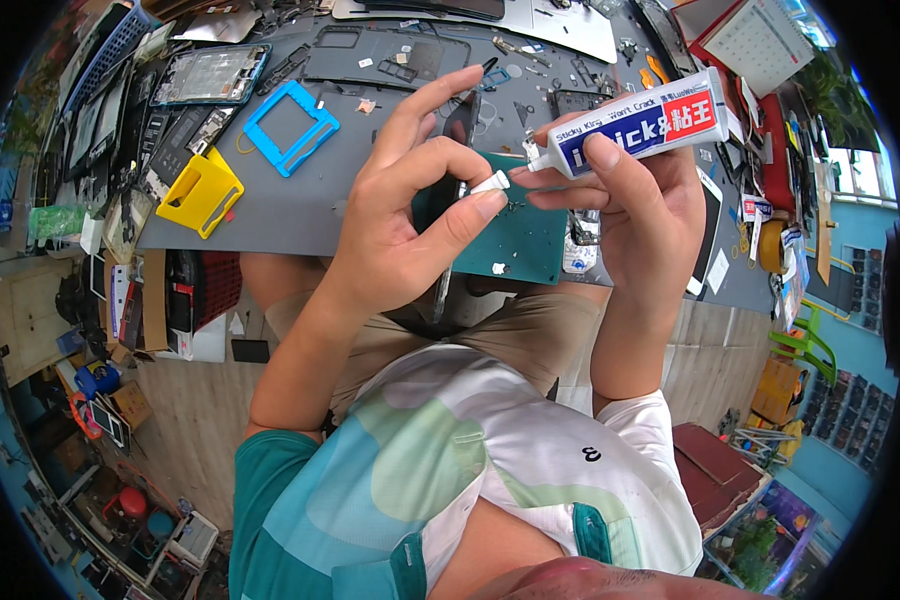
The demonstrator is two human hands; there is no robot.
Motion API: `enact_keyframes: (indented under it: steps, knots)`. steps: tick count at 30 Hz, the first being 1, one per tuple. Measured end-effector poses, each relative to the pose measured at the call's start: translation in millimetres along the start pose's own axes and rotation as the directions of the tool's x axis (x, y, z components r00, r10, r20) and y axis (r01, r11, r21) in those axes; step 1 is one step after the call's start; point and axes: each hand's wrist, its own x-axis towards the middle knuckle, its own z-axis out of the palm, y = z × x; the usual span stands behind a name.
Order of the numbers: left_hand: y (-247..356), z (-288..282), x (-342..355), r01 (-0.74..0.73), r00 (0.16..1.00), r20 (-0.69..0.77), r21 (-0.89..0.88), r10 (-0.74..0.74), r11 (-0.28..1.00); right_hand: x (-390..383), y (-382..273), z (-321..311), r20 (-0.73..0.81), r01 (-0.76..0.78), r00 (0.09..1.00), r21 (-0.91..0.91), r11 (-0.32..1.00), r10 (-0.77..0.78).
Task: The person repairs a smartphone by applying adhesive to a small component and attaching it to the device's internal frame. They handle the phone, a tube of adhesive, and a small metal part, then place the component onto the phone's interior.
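My left hand (410, 210) pinches a small white cap (492, 183) between thumb and index finger, with its other fingers raised. A narrow dark object (440, 292) with a shiny edge runs behind that hand; whether the hand grips it is unclear. My right hand (640, 200) holds a white, blue and red glue tube (638, 133) tilted sideways. The tube's bare nozzle (539, 162) points left, just above and right of the cap, apart from it. Beneath both hands lies a teal mat (510, 255) with small pieces on it.
The grey table (290, 215) carries a blue frame (288, 126), a yellow holder (198, 192), an opened device (210, 73) and scattered parts. Piled devices and a blue basket (120, 40) crowd the left; a desk calendar (755, 50) and tape roll (771, 245) sit right.
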Motion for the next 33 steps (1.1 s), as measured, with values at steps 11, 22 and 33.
enact_keyframes:
  steps: [11, 22, 33]
  knots:
    - [0.0, -0.3, -1.4, 0.002, 1.000, -0.002, -0.005, -0.002, 1.000, 7.9, 14.7, -11.3, 0.080, -0.121, 0.992, 0.283, 0.952, 0.102]
    - [0.9, -0.1, -1.3, 0.003, 1.000, 0.008, -0.009, -0.003, 1.000, 10.6, 19.7, -14.7, 0.130, -0.153, 0.985, 0.349, 0.925, 0.113]
    - [1.5, -0.1, -1.3, 0.003, 1.000, 0.018, 0.007, -0.004, 1.000, 3.3, 13.5, -7.1, 0.020, -0.002, 1.000, 0.035, 0.999, 0.002]
